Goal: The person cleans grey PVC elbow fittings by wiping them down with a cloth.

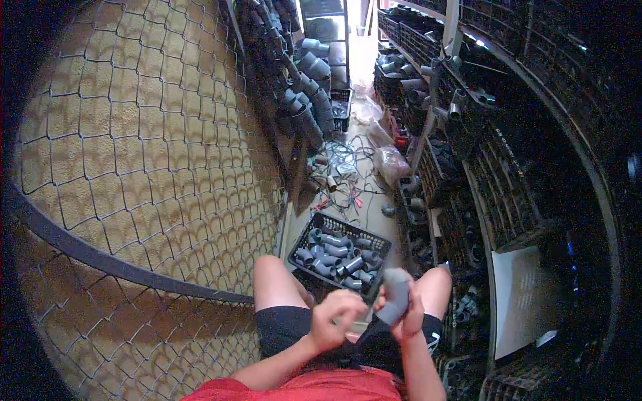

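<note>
Grey pipe elbow (396, 293) gripped in right hand (409, 325).
Just beside pipe elbow, left hand (333, 321) clenched; beyond pipe elbow, black crate (302, 242) of fittings (338, 252).

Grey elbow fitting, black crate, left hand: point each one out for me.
grey elbow fitting (396, 284), head view, its upper bend.
black crate (304, 235), head view, its left rim.
left hand (338, 319), head view, middle of the fist.

The crate (306, 235) stands on the floor just beyond the knees, with fittings (338, 254) in it. Near of the crate, the right hand (408, 324) holds the elbow (396, 294). The left hand (334, 321) is just left of it. The fence (134, 167) stands left, the shelves (508, 174) right. Cables (348, 170) lie far of the crate, with the bag (391, 164) to their right.
</note>
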`<state>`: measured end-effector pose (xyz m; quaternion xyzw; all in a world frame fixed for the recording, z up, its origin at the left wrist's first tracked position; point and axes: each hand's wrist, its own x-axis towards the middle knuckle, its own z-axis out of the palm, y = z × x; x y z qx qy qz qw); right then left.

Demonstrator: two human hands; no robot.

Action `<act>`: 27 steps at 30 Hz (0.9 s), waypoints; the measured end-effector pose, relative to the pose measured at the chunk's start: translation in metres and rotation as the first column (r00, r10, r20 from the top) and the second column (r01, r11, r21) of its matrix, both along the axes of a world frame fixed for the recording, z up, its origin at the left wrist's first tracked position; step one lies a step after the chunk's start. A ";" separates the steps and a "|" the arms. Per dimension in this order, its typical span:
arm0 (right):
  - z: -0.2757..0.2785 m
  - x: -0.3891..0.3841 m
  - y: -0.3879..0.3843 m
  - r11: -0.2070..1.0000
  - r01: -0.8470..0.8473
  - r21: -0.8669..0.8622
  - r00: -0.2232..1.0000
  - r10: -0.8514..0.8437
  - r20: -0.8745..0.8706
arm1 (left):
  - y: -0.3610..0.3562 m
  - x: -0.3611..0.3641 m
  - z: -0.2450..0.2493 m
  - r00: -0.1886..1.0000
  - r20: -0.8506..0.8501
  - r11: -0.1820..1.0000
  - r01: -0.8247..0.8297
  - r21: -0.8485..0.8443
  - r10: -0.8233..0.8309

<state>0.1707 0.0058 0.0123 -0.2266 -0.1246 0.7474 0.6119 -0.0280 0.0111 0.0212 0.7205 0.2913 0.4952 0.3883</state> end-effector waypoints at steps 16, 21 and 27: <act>-0.019 -0.033 0.004 0.947 0.296 -0.123 0.884 -0.223 0.412 | -0.005 0.025 0.005 0.989 -0.150 1.000 0.008 0.000 -0.008; -0.012 -0.053 0.003 0.957 0.287 0.040 0.703 -0.239 0.669 | 0.002 0.040 0.008 0.979 -0.192 0.951 -0.124 -0.282 0.070; 0.000 -0.034 0.024 0.892 0.448 0.059 0.717 -0.398 0.572 | -0.003 0.037 0.003 0.975 -0.203 0.974 0.047 -0.223 -0.094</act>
